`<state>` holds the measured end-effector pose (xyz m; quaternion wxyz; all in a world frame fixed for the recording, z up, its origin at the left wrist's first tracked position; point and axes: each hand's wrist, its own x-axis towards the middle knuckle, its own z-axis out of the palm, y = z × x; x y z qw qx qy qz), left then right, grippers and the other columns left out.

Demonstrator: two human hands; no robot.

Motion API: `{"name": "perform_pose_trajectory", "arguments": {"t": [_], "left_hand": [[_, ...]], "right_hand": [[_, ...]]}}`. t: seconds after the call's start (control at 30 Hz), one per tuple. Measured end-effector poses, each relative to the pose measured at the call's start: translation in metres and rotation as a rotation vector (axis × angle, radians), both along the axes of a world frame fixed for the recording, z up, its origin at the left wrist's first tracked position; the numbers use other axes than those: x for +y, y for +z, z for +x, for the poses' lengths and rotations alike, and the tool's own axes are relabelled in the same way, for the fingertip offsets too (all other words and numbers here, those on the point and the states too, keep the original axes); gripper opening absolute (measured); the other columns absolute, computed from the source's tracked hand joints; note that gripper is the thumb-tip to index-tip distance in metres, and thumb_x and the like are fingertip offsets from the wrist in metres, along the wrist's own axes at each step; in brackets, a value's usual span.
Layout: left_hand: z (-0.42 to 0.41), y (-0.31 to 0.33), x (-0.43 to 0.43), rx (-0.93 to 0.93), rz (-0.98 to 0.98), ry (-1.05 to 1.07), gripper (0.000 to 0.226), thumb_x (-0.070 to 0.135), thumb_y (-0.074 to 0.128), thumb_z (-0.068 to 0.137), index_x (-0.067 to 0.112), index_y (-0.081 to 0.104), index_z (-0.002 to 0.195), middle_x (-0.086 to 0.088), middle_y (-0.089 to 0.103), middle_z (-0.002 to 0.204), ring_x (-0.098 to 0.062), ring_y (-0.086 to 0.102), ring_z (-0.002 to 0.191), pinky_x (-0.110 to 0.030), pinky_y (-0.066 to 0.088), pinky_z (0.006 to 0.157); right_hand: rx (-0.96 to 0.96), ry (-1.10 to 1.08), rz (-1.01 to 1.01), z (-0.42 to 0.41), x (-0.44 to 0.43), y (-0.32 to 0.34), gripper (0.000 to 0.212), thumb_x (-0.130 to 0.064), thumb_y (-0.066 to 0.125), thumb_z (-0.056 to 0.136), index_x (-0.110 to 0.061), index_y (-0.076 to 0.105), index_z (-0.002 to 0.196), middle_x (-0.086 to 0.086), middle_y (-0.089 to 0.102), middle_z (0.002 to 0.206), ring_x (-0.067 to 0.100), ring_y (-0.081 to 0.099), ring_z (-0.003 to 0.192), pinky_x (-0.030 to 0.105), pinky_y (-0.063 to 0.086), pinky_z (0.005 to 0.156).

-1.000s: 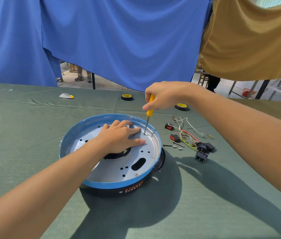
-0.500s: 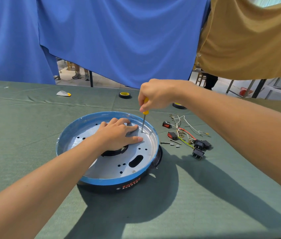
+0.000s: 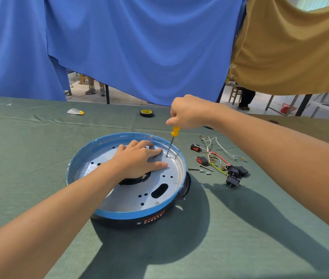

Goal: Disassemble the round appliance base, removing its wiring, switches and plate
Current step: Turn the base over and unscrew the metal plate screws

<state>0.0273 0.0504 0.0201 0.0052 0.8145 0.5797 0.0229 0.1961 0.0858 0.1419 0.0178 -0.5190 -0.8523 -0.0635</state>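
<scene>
The round base (image 3: 119, 214) is sitting mid-worktop (image 3: 28, 168), open cloth to its left, loose wiring (image 3: 219, 155) just beside its right edge. The left hand (image 3: 139, 158), grip wide, is pressing the plate (image 3: 127, 198); the right hand (image 3: 187, 112) grip is holding the screwdriver (image 3: 172, 140), tip touching the plate near the far rim.

The single view comes from the person's head, facing forward and tilted down at the table (image 3: 28, 168). It sits close: both forearms run in from the lower corners, and the left hand (image 3: 139, 160), fingers flat on the round base (image 3: 131, 216), falls at frame centre. The right hand (image 3: 188, 112), curled round the screwdriver (image 3: 174, 131), sits just above and right of those fingers. Beyond the fingers the wide lens reaches the hung blue cloth (image 3: 139, 47) and tan cloth (image 3: 290, 47).
</scene>
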Motion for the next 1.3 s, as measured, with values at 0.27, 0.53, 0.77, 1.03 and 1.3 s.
{"name": "perform_pose_trajectory", "arguments": {"t": [0.27, 0.53, 0.77, 1.03, 1.3], "left_hand": [[0.000, 0.000, -0.001, -0.003, 0.000, -0.001, 0.075, 0.080, 0.022, 0.080, 0.046, 0.025, 0.146, 0.010, 0.022, 0.154, -0.020, 0.022, 0.138, -0.046, 0.024, 0.104], [0.001, 0.001, -0.003, 0.004, -0.008, -0.002, 0.075, 0.079, 0.022, 0.080, 0.046, 0.024, 0.146, 0.010, 0.022, 0.154, -0.020, 0.021, 0.138, -0.046, 0.024, 0.105], [0.000, 0.001, -0.003, 0.006, -0.002, -0.009, 0.072, 0.078, 0.023, 0.082, 0.045, 0.023, 0.147, 0.010, 0.022, 0.154, -0.020, 0.021, 0.138, -0.047, 0.023, 0.105], [-0.001, -0.001, -0.001, 0.006, 0.004, -0.008, 0.074, 0.080, 0.022, 0.081, 0.046, 0.023, 0.147, 0.010, 0.021, 0.155, -0.021, 0.021, 0.139, -0.046, 0.023, 0.105], [-0.002, -0.002, 0.000, 0.002, 0.004, -0.008, 0.075, 0.081, 0.021, 0.079, 0.047, 0.024, 0.146, 0.010, 0.021, 0.155, -0.021, 0.021, 0.139, -0.047, 0.023, 0.105]], "right_hand": [[-0.034, -0.017, -0.204, 0.004, -0.005, 0.012, 0.044, -0.060, 0.057, 0.086, -0.018, 0.064, 0.090, 0.008, 0.067, 0.092, 0.025, 0.063, 0.079, 0.028, 0.044, 0.059], [0.152, -0.021, -0.096, 0.001, -0.005, 0.004, 0.021, -0.038, 0.071, 0.083, -0.017, 0.067, 0.085, 0.003, 0.063, 0.082, 0.013, 0.051, 0.067, 0.027, 0.039, 0.052], [0.101, -0.071, -0.169, 0.000, -0.005, 0.007, 0.056, -0.068, 0.058, 0.081, -0.013, 0.061, 0.071, 0.003, 0.054, 0.067, 0.017, 0.047, 0.059, 0.028, 0.038, 0.053], [0.263, -0.061, -0.132, -0.001, -0.009, 0.001, 0.023, -0.027, 0.069, 0.081, -0.007, 0.069, 0.092, 0.008, 0.057, 0.078, 0.018, 0.048, 0.069, 0.027, 0.037, 0.052], [0.406, -0.097, -0.236, -0.002, -0.008, -0.004, 0.050, -0.061, 0.064, 0.081, -0.012, 0.055, 0.072, 0.002, 0.037, 0.055, 0.017, 0.034, 0.049, 0.026, 0.030, 0.045]]}}
